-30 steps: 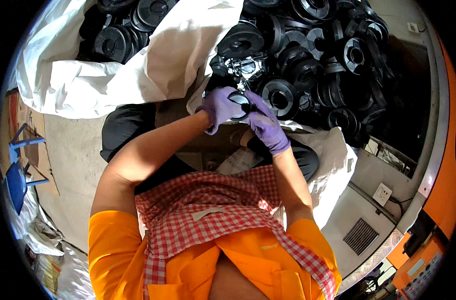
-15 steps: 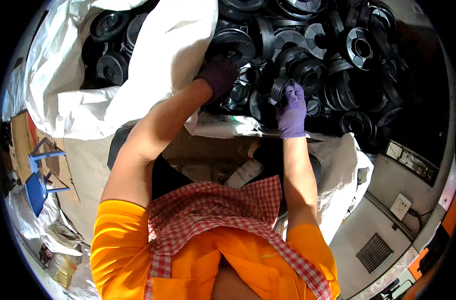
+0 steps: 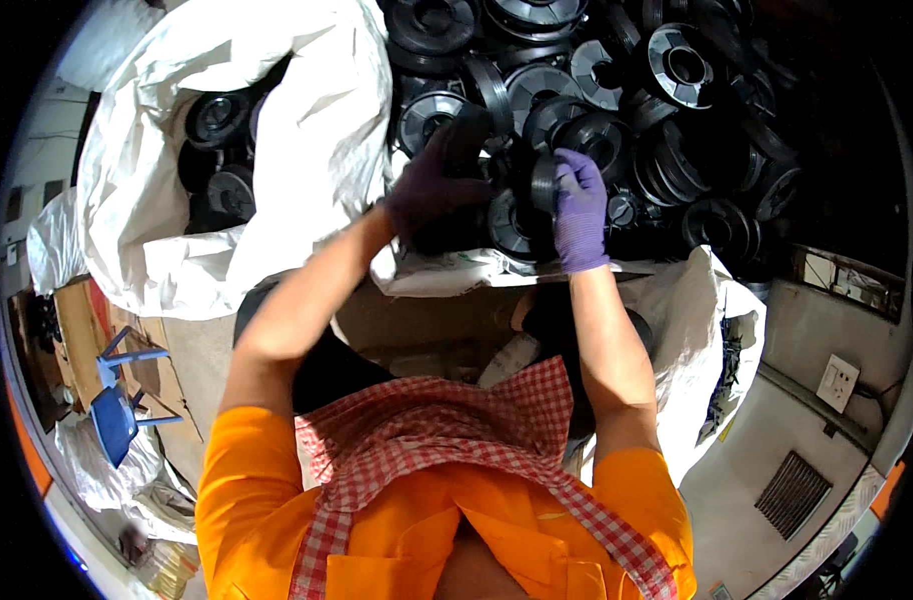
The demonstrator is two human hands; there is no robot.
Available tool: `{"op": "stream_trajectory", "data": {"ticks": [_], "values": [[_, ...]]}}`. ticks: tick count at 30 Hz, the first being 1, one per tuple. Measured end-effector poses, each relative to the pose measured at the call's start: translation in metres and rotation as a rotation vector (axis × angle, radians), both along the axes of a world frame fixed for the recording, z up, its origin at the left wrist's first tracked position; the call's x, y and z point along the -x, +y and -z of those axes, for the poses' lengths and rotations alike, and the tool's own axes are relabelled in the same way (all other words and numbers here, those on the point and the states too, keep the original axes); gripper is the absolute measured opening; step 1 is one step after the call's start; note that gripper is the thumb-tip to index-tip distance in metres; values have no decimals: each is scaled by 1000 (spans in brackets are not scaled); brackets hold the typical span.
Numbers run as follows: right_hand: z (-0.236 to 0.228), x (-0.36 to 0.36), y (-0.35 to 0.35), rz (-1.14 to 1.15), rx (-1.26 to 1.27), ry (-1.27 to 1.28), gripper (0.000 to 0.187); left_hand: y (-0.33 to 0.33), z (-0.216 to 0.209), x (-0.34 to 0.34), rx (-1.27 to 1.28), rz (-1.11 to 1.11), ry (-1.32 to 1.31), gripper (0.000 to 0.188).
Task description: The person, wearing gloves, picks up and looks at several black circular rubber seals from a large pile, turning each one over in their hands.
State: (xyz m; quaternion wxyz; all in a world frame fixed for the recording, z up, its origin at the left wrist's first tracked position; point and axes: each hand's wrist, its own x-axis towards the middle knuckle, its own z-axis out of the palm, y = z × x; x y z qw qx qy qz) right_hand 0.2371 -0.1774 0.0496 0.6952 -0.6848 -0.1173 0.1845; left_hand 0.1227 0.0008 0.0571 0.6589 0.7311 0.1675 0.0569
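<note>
My right hand (image 3: 582, 215), in a purple glove, pinches a black ribbed round part (image 3: 544, 183), held on edge over the pile. To its left is my left hand (image 3: 432, 190), in a glove that looks dark purple in shadow. Its thumb and fingers are spread apart, with the thumb pointing toward the ribbed part; no held thing can be made out there. Just beyond my left hand lies a round black part with a grey face (image 3: 432, 120). Another black disc (image 3: 512, 222) sits between my hands, low in the pile. Deep shadow hides much around my left fingers.
Many black round parts (image 3: 682, 65) fill the far middle and right, edged by white sacking (image 3: 467, 275). At left stands an open white sack (image 3: 327, 130) with more black discs (image 3: 222, 120). A blue chair (image 3: 117, 420) is at far left, and a wall socket (image 3: 837, 382) at right.
My left hand has drawn back from a dark disc and spread its thumb and fingers. My right hand keeps the ribbed part, now turned more on edge. The whole view has shifted slightly.
</note>
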Motion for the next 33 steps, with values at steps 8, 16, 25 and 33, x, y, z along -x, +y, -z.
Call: {"op": "stream_trajectory", "data": {"ticks": [8,16,25,33], "values": [[-41,103,32,-369,499,-691,33,-59,-43,112,698,-294,-45,73],[-79,151,13,-532,294,-374,55,-35,-63,149,638,-69,-34,65],[-62,141,8,-862,498,-697,71,-14,-13,146,686,131,-119,39],[-44,165,26,-617,327,-571,45,-12,-11,156,276,56,-175,52]]}}
